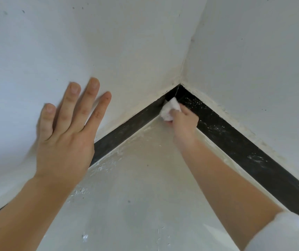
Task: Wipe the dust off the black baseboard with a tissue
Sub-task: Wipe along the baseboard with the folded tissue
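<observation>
My right hand (184,124) pinches the tissue (170,110) against the black baseboard (235,142) at its corner, my fingertips hidden behind the wad. Left of that corner, my left hand (65,134) presses the wall (108,42), fingers spread.

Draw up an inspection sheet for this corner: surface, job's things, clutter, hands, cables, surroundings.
Surface: pale floor, white smears along its edges.
Job's things: black baseboard, white specks on its right run; crumpled tissue pressed at the corner.
Clutter: nothing seen.
Hands: right hand grips the tissue; left hand flat on the left wall, fingers straight.
Cables: nothing seen.
Surroundings: two white walls meeting; white sleeve.
</observation>
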The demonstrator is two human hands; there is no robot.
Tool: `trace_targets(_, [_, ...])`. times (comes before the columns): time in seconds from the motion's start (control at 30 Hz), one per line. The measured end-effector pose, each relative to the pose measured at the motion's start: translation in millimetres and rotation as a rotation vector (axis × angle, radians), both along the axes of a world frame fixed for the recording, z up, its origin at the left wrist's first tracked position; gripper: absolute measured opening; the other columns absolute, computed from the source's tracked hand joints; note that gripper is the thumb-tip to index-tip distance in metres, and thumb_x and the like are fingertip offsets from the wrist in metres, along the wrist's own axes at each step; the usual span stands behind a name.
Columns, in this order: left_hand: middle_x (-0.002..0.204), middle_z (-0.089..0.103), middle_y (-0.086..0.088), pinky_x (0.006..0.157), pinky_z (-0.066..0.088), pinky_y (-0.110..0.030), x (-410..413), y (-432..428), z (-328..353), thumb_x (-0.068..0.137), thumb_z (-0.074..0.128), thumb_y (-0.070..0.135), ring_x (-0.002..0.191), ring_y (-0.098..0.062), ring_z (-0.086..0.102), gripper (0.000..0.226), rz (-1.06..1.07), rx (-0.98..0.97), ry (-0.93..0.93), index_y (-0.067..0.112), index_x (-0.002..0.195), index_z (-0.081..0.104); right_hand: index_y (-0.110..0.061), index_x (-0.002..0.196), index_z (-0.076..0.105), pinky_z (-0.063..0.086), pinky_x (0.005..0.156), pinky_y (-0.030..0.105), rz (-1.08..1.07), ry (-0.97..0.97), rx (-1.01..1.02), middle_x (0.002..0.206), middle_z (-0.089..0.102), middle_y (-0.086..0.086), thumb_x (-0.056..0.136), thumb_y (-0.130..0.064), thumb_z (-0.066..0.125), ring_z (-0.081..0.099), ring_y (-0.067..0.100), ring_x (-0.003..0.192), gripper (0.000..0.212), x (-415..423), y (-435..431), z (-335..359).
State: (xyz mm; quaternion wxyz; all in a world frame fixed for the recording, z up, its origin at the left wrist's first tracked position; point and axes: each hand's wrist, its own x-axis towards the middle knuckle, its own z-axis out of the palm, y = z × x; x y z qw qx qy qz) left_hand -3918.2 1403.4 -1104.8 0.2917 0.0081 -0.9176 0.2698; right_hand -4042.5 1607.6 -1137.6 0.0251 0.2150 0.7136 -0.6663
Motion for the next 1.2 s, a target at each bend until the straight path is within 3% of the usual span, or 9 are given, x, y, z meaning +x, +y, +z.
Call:
trace_targets(0.2, [0.162, -0.004, 0.0, 0.115, -0.02, -0.037, -0.6, 1.1, -1.0, 0.081, 0.065, 0.006, 0.146, -0.02, -0.019, 0.09, -0.007, -0.002, 0.012, 0.024, 0.155, 0.016, -0.011, 0.077, 0.066, 0.047, 0.06, 0.016, -0.209, 0.07, -0.105, 0.067, 0.057, 0.001, 0.094, -0.021, 0.056, 0.05, 0.009, 0.059, 0.022, 13.5, -54.0, -5.0])
trace_targets(0.33, [0.162, -0.005, 0.001, 0.113, -0.022, -0.035, -1.5, 2.4, 1.3, 0.082, 0.063, 0.003, 0.145, -0.018, -0.021, 0.089, -0.01, 0.032, 0.003, 0.024, 0.155, 0.016, -0.024, 0.11, 0.072, 0.049, 0.074, 0.01, -0.226, -0.013, -0.326, 0.095, 0.07, 0.0, 0.091, -0.004, 0.056, 0.062, 0.005, 0.079, 0.032, 64.8, -91.9, -7.4])
trace_targets(0.43, [0.162, -0.007, 0.0, 0.113, -0.023, -0.035, -0.6, 2.3, 2.6, 0.084, 0.062, 0.004, 0.145, -0.019, -0.022, 0.086, -0.01, 0.029, 0.005, 0.023, 0.154, 0.017, -0.043, 0.087, 0.074, 0.049, 0.077, 0.013, 0.038, 0.015, -0.277, 0.092, 0.071, -0.006, 0.09, -0.007, 0.06, 0.064, 0.003, 0.087, 0.038, 98.4, -87.7, -6.6])
trace_targets(0.57, [0.162, -0.006, -0.001, 0.113, -0.023, -0.035, 0.3, 2.6, 5.6, 0.084, 0.063, 0.005, 0.145, -0.02, -0.022, 0.087, -0.007, 0.035, -0.012, 0.023, 0.155, 0.016, -0.018, 0.098, 0.077, 0.044, 0.069, 0.008, 0.553, -0.032, -0.154, 0.075, 0.068, -0.019, 0.087, -0.018, 0.068, 0.06, -0.008, 0.072, 0.014, 99.0, -50.9, -17.3])
trace_targets(0.77, [0.162, -0.001, 0.001, 0.116, -0.016, -0.033, 6.9, 0.2, 11.7, 0.081, 0.066, 0.003, 0.146, -0.017, -0.017, 0.095, -0.036, 0.045, -0.068, 0.023, 0.155, 0.011, -0.026, 0.074, 0.071, 0.042, 0.061, 0.013, -0.016, 0.104, -0.054, 0.063, 0.058, -0.007, 0.09, -0.028, 0.063, 0.051, 0.0, 0.058, 0.019, 41.7, -37.5, -6.9])
trace_targets(0.87, [0.162, -0.004, 0.003, 0.118, -0.011, -0.029, 16.6, -5.5, 20.8, 0.079, 0.068, -0.003, 0.147, -0.014, -0.011, 0.099, -0.105, 0.122, -0.141, 0.023, 0.155, 0.01, -0.02, 0.092, 0.072, 0.042, 0.065, 0.011, -0.087, 0.027, -0.168, 0.069, 0.059, -0.008, 0.094, -0.038, 0.057, 0.054, 0.001, 0.064, 0.024, 51.7, -65.9, -5.4])
trace_targets(0.97, [0.161, -0.007, 0.003, 0.118, -0.011, -0.03, 30.5, -14.3, 27.3, 0.074, 0.071, -0.009, 0.147, -0.014, -0.009, 0.103, -0.123, 0.172, -0.204, 0.022, 0.155, 0.014, -0.028, 0.107, 0.071, 0.049, 0.077, 0.014, -0.127, -0.081, -0.27, 0.089, 0.071, -0.012, 0.093, -0.024, 0.057, 0.065, 0.001, 0.084, 0.02, 94.9, -104.6, -16.1])
trace_targets(1.07, [0.161, -0.005, 0.001, 0.117, -0.014, -0.033, 42.9, -22.3, 26.1, 0.073, 0.069, -0.013, 0.147, -0.016, -0.012, 0.099, -0.102, 0.177, -0.233, 0.019, 0.153, 0.02, -0.027, 0.099, 0.071, 0.043, 0.066, 0.008, 0.047, -0.069, -0.175, 0.071, 0.059, -0.017, 0.094, -0.014, 0.053, 0.054, -0.001, 0.065, 0.023, 144.9, -125.9, -17.1])
trace_targets(1.2, [0.161, -0.002, -0.003, 0.116, -0.015, -0.036, 53.4, -28.5, 27.5, 0.076, 0.055, -0.014, 0.147, -0.019, -0.012, 0.093, -0.096, 0.127, -0.236, 0.02, 0.154, 0.016, -0.024, 0.11, 0.072, 0.04, 0.065, 0.003, 0.534, -0.05, -0.201, 0.081, 0.065, -0.027, 0.094, -0.007, 0.057, 0.055, -0.011, 0.059, 0.028, 176.0, -106.6, -21.1])
